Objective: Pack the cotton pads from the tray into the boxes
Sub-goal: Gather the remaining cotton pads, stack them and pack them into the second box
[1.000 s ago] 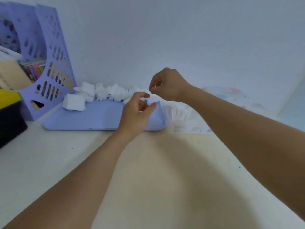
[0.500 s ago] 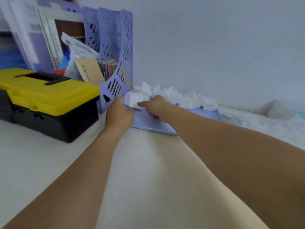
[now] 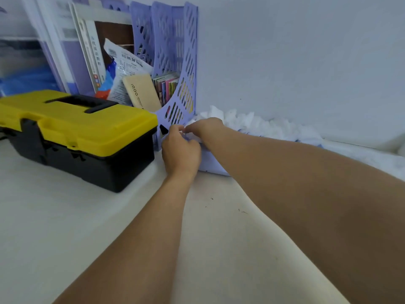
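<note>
On tray [image 3: 210, 161]: cotton pads [image 3: 263, 126] heaped; left hand [image 3: 180, 153], right hand [image 3: 206, 128] grip pads.

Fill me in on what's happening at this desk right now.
A person is gathering cotton pads from a lilac tray set against the wall. Both hands meet at the tray's left end, beside the purple file rack: the left hand and right hand have their fingers curled on white pads there. A long heap of pads lies along the tray's far edge. A yellow-lidded toolbox sits to the left. No packing box is clearly visible.
</note>
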### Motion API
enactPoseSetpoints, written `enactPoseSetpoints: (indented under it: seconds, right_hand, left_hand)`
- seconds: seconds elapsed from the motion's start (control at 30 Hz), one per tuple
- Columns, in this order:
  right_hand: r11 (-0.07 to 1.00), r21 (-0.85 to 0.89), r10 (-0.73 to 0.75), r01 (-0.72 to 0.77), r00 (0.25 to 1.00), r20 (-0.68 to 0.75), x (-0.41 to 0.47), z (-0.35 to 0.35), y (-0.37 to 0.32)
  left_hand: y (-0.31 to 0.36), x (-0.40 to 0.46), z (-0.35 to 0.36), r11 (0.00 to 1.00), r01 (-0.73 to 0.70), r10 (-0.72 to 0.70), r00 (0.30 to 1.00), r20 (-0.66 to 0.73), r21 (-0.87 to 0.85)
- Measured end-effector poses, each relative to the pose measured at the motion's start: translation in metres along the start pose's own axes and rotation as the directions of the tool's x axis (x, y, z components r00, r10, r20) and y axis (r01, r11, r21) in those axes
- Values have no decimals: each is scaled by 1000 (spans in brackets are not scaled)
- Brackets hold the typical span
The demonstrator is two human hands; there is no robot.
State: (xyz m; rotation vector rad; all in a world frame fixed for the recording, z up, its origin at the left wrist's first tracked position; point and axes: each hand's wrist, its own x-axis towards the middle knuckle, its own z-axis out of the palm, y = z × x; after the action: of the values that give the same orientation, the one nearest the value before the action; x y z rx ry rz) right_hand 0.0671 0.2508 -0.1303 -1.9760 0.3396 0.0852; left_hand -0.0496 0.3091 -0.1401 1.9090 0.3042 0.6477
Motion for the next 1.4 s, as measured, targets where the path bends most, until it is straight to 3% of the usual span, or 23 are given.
enactPoseSetpoints:
  seconds: [0.1, 0.2, 0.23, 0.33, 0.47, 0.57, 0.67, 0.7, 0.77, 0.83, 0.87, 0.93, 1.03, 1.13, 1.23, 1.33, 1.4]
  right_hand:
    - [993, -105, -64, 59, 997, -41, -3, 0, 1]
    - [994, -70, -88, 86, 996, -25, -16, 0, -6]
    - [997, 36, -61, 62, 998, -34, -22, -6, -8]
    - [997, 27, -80, 78, 995, 66, -33, -13, -4]
    - [935, 280, -233, 217, 972, 24, -72, -46, 6]
    - [883, 250, -414, 398, 910, 11, -116, -91, 31]
    - [837, 180, -528, 516, 849, 18, -155, -142, 63]
    - [828, 143, -543, 542, 839, -33, -169, -165, 74]
    - [827, 64, -544, 559, 823, -163, -186, -203, 94]
    - [839, 13, -527, 543, 820, -224, -197, -226, 105]
    - [844, 0, -522, 537, 819, -239, -202, -236, 110]
    - [848, -25, -513, 529, 808, -291, -211, -254, 119]
    - [840, -47, -520, 540, 778, -354, -218, -270, 134]
    - [833, -93, -547, 546, 784, -293, -217, -276, 147]
    - [819, -172, -572, 547, 799, -183, -215, -292, 157]
    - [622, -467, -717, 628, 697, -16, -216, -312, 159]
    - [514, -546, -751, 662, 654, 86, -213, -315, 158]
  left_hand:
    - [1, 6, -2, 988, 92, -101, 992, -70, -126]
    - [-1, 14, -4, 955, 163, -195, 975, -111, -249]
    - [-2, 15, -4, 952, 165, -199, 974, -111, -259]
    - [-5, 15, 0, 961, 122, -147, 985, -86, -249]
    - [-4, 10, 6, 955, -95, 62, 990, -124, -280]
    - [11, -4, 3, 833, -130, 147, 989, -12, -537]
    - [31, -30, -2, 758, 36, 184, 946, 266, -651]
    - [44, -48, 0, 753, 142, 187, 891, 414, -643]
    - [67, -83, 8, 758, 341, 173, 716, 676, -556]
    - [82, -111, 20, 777, 400, 217, 556, 803, -487]
    - [90, -124, 27, 789, 386, 250, 508, 824, -477]
    - [109, -150, 44, 783, 390, 262, 499, 826, -484]
    - [128, -180, 70, 746, 422, 210, 586, 783, -516]
    - [132, -193, 84, 742, 414, 171, 644, 745, -528]
    - [128, -185, 85, 740, 473, 112, 614, 781, -478]
    - [124, -173, 80, 776, 477, 110, 540, 834, -411]
    - [122, -170, 79, 815, 441, 120, 505, 855, -375]
